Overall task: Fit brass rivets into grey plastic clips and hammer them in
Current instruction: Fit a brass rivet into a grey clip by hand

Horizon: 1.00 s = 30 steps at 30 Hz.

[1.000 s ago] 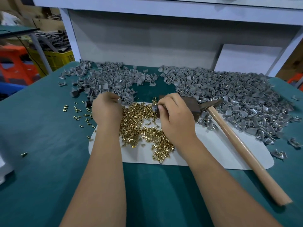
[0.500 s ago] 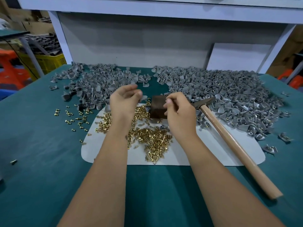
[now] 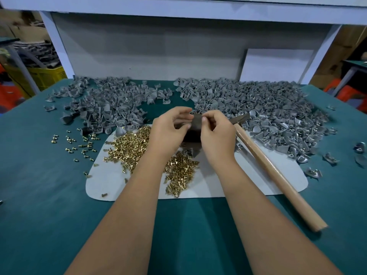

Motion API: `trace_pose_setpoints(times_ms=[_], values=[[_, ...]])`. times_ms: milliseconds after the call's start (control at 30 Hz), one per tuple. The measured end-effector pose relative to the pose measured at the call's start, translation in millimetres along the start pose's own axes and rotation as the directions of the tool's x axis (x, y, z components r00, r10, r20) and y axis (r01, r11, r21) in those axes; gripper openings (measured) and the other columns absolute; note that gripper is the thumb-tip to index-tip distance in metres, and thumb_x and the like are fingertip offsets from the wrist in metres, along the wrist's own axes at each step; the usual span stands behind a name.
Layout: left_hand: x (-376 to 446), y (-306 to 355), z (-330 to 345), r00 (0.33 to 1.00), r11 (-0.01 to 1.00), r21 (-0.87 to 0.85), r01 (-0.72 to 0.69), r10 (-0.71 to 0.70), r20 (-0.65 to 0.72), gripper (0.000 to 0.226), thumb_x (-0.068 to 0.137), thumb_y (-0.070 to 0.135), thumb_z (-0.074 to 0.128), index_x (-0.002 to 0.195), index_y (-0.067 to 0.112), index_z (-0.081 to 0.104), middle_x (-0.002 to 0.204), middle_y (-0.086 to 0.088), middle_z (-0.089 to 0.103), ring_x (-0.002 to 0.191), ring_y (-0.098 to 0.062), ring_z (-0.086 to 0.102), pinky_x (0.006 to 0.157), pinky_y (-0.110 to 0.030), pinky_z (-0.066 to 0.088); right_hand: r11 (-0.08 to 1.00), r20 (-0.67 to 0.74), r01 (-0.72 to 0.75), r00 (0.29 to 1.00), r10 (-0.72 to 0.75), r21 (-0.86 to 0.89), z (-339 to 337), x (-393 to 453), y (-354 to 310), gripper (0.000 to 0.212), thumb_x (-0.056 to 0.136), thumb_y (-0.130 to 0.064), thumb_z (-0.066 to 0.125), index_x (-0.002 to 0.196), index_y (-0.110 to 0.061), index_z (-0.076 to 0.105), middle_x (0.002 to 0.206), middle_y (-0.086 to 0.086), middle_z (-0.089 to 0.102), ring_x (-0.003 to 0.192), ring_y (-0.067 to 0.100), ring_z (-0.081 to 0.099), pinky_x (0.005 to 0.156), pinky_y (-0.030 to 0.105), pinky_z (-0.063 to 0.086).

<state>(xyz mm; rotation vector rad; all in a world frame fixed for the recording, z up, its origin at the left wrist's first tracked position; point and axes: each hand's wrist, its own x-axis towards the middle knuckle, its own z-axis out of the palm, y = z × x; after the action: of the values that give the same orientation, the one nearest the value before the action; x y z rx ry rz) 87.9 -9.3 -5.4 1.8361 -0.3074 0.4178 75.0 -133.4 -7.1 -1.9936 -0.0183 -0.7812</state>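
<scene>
A green-covered bench (image 3: 39, 195) carries a pale mat (image 3: 228, 185), with two heaps of grey plastic clips (image 3: 248, 108) along its far side. Brass rivets (image 3: 129, 145) lie piled on the mat, directly beneath the left hand (image 3: 168, 132). Both hands meet over a dark block (image 3: 193, 128); the right hand (image 3: 217, 133) pinches a small part at the block's top edge, and the left-hand fingers curl beside it, contents not discernible. The hammer (image 3: 274, 169) lies just right of the right hand, handle angled toward the person. No legible markings.
</scene>
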Motion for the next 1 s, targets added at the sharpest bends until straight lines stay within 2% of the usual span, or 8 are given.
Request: trace_pose_setpoints(times_ms=[100,233,300,400,500,733,867,1000], values=[[-0.3,-1.0,-0.2,0.999,0.999,0.032,-0.042,0.041,0.031,0.052,0.083,-0.008,0.067,0.112,0.035,0.06,0.099,0.017,0.068,0.095,0.003,0.066,0.095,-0.029,0.053,1.0,0.003,-0.018,1.0,0.018,0.006,-0.1,-0.2,-0.3,0.014,0.089,-0.011,0.057,0.086,-0.024,0.061,0.086,-0.005,0.065,0.082,0.011,0.059,0.075,0.032,0.051],[-2.6,5.0,2.0,0.99,0.993,0.057,-0.106,0.1,0.099,0.072,0.083,-0.015,0.057,0.135,0.034,0.05,0.124,0.012,0.059,0.101,0.006,0.063,0.092,-0.005,0.043,1.0,0.025,-0.028,0.999,0.028,0.007,-0.7,0.7,0.8,0.011,0.087,-0.01,0.058,0.089,-0.02,0.064,0.089,-0.002,0.066,0.084,0.015,0.061,0.079,0.038,0.052],[-4.4,8.1,4.1,0.982,0.989,0.069,-0.133,0.122,0.143,0.078,0.083,-0.017,0.052,0.141,0.034,0.044,0.134,0.009,0.055,0.106,0.006,0.062,0.093,-0.007,0.044,0.999,0.03,-0.032,0.999,0.031,0.019,-1.4,0.4,0.3,0.013,0.088,-0.011,0.058,0.088,-0.023,0.062,0.087,-0.005,0.066,0.083,0.013,0.061,0.077,0.034,0.052],[-6.7,7.8,4.5,0.978,0.987,0.068,-0.143,0.131,0.165,0.081,0.086,-0.015,0.051,0.147,0.036,0.035,0.135,0.011,0.052,0.11,0.009,0.059,0.093,-0.01,0.046,0.997,0.004,-0.044,0.999,0.044,0.062,-3.0,-0.2,-2.1,0.017,0.091,-0.012,0.055,0.085,-0.028,0.057,0.078,-0.016,0.061,0.076,0.0,0.058,0.068,0.026,0.048],[-6.3,5.3,4.8,0.984,0.993,0.052,-0.11,0.102,0.144,0.076,0.091,-0.005,0.055,0.149,0.036,0.029,0.131,0.012,0.054,0.11,0.011,0.058,0.09,-0.005,0.043,0.993,-0.007,-0.065,0.998,0.066,0.1,-3.9,-0.6,-4.2,0.024,0.092,-0.012,0.052,0.082,-0.033,0.052,0.076,-0.013,0.062,0.074,0.001,0.059,0.066,0.025,0.048],[-5.3,0.0,8.3,0.991,0.998,0.01,-0.067,0.066,0.119,0.073,0.09,-0.012,0.052,0.136,0.045,0.04,0.121,0.01,0.062,0.106,0.009,0.061,0.088,-0.005,0.044,0.986,0.029,-0.1,0.995,0.097,0.135,-4.0,-1.6,-3.7,0.016,0.094,-0.013,0.05,0.085,-0.026,0.053,0.078,-0.003,0.064,0.074,0.021,0.063,0.072,0.049,0.052],[-6.1,-2.7,9.0,0.995,0.998,-0.022,-0.05,0.052,0.09,0.06,0.089,-0.017,0.049,0.133,0.023,0.054,0.12,0.006,0.064,0.11,0.004,0.061,0.095,-0.011,0.046,0.988,0.031,-0.103,0.994,0.1,0.111,-3.7,-1.8,-3.1,0.012,0.094,-0.013,0.05,0.089,-0.023,0.055,0.079,-0.004,0.065,0.073,0.021,0.064,0.072,0.048,0.053],[-5.3,1.5,4.3,0.996,0.993,0.08,-0.086,0.084,0.028,0.058,0.087,-0.015,0.051,0.131,0.022,0.058,0.125,0.012,0.061,0.119,0.002,0.055,0.105,-0.021,0.043,0.993,0.031,-0.089,0.996,0.087,0.081,-3.8,-1.6,-1.9,0.011,0.095,-0.015,0.051,0.091,-0.023,0.056,0.08,-0.006,0.065,0.076,0.016,0.063,0.072,0.045,0.054]])
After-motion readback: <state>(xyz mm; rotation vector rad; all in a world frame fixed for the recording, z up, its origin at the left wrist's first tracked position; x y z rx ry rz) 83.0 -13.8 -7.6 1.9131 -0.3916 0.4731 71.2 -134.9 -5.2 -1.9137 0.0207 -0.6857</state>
